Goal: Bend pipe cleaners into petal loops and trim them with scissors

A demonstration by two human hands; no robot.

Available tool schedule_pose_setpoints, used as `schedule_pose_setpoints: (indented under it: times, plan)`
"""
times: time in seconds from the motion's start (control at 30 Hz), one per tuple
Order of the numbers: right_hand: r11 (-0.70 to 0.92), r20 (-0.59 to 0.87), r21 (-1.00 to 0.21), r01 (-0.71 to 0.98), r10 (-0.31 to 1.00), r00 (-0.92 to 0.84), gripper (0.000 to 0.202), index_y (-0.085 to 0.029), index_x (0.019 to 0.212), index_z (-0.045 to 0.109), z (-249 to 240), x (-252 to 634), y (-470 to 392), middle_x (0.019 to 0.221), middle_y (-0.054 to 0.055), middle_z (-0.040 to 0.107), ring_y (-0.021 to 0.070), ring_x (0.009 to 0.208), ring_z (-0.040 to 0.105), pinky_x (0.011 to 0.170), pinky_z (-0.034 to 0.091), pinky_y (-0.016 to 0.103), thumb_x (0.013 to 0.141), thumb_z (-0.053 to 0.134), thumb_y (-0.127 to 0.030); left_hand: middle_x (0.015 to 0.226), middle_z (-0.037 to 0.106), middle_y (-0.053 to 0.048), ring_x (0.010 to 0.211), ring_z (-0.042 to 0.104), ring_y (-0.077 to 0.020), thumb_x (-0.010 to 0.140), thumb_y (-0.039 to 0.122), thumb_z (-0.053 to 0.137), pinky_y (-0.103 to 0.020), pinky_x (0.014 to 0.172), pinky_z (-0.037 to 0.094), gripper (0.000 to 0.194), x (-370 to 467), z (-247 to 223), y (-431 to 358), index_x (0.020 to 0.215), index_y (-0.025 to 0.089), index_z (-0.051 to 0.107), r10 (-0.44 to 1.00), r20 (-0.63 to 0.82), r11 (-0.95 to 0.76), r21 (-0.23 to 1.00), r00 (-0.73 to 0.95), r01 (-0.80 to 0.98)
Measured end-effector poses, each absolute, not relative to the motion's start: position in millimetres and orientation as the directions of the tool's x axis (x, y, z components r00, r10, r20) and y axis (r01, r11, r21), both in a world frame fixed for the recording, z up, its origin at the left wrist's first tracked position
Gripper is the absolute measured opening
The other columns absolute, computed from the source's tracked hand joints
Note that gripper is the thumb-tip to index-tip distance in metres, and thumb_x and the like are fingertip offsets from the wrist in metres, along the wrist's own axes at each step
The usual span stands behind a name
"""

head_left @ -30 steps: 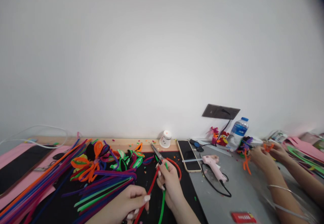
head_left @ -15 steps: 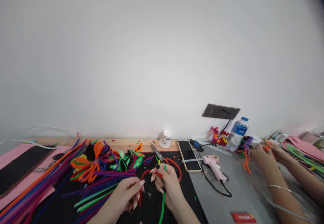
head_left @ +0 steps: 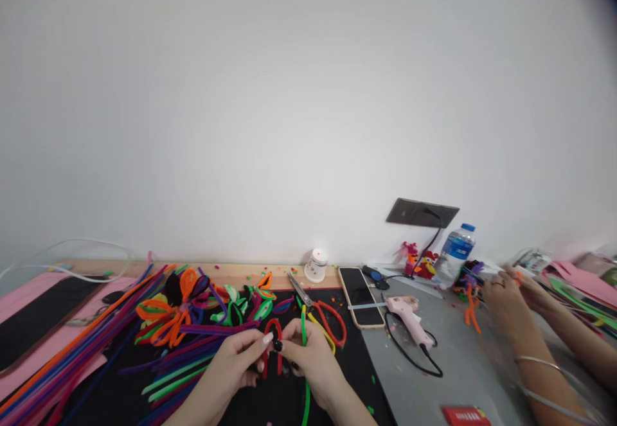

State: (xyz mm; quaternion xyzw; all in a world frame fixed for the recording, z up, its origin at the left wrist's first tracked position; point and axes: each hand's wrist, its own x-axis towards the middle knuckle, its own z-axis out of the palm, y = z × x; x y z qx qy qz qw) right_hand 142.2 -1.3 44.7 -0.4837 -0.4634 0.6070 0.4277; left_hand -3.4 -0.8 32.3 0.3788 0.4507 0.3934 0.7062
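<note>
Down at the far left of the frame, a pink sheet lies under a dark slab, with a clear loop of tubing above it. Next, a long sheaf of stems in orange, blue and purple fans toward the lower left corner, and beside it sits a heap of looped flowers in orange, green and purple on the black mat.

Low in the middle, the left hand and the right hand meet, fingertips touching. Both are closed in a pinch on the red stem, which is bent into an upright arch between them, its two legs hanging down. A green stem runs up and down past the right hand; whether that hand grips it too cannot be told.

Just above the right hand lie scissors with red handles, blades pointing to the upper left. Behind them stands a small white cup, upside down. Right of that come a phone, a pink glue gun with its black cord, a wall socket, and a bottle.

At the right edge, another person's hands work close together over orange stems; their grip is too blurred to tell. A red box lies at the bottom edge.
</note>
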Motion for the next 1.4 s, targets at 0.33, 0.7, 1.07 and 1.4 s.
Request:
schedule_pose_setpoints:
  times: [0.33, 0.7, 1.07, 1.4]
  plan:
    - [-0.212, -0.21, -0.977, 0.011, 0.96, -0.185, 0.028, -0.016, 0.06, 0.047, 51, 142, -2, 0.044, -0.008, 0.047, 0.0025, 0.034, 0.033, 0.033, 0.02, 0.015, 0.059, 0.072, -0.03, 0.045, 0.055, 0.003, 0.039, 0.047, -0.0064, 0.044, 0.053, 0.075, -0.019, 0.045, 0.039, 0.048, -6, 18, 5, 0.066, 0.011, 0.064, 0.887, -0.376, 0.419, 0.899, 0.268, -0.127]
    - [-0.251, -0.242, -0.968, -0.027, 0.952, -0.19, 0.028, -0.016, 0.055, 0.046, 47, 141, -1, 0.041, -0.005, 0.053, 0.0034, 0.032, 0.036, 0.035, 0.02, 0.016, 0.058, 0.071, -0.028, 0.064, 0.064, -0.003, 0.059, 0.055, -0.0122, 0.061, 0.05, 0.066, -0.02, 0.056, 0.044, 0.04, -9, 22, 2, 0.074, 0.013, 0.069, 0.886, -0.281, 0.322, 0.945, 0.368, -0.055]
    - [-0.27, -0.255, -0.961, -0.062, 0.949, -0.185, 0.026, -0.016, 0.058, 0.045, 43, 140, 0, 0.044, -0.003, 0.058, 0.0023, 0.028, 0.035, 0.03, 0.017, 0.014, 0.059, 0.069, -0.025, 0.074, 0.049, 0.0, 0.069, 0.05, -0.0143, 0.076, 0.028, 0.051, -0.02, 0.06, 0.043, 0.02, -9, 40, -4, 0.074, 0.015, 0.066, 0.882, -0.029, -0.009, 0.997, 0.47, 0.08]
    - [-0.264, -0.243, -0.961, -0.075, 0.946, -0.214, 0.03, -0.018, 0.057, 0.041, 43, 143, 0, 0.036, -0.012, 0.039, 0.0006, 0.029, 0.024, 0.03, 0.012, 0.014, 0.061, 0.069, -0.026, 0.071, 0.046, 0.001, 0.071, 0.047, -0.0162, 0.077, 0.029, 0.049, -0.022, 0.062, 0.043, 0.021, -10, 35, -3, 0.08, 0.017, 0.067, 0.89, -0.015, -0.063, 0.986, 0.456, 0.156]
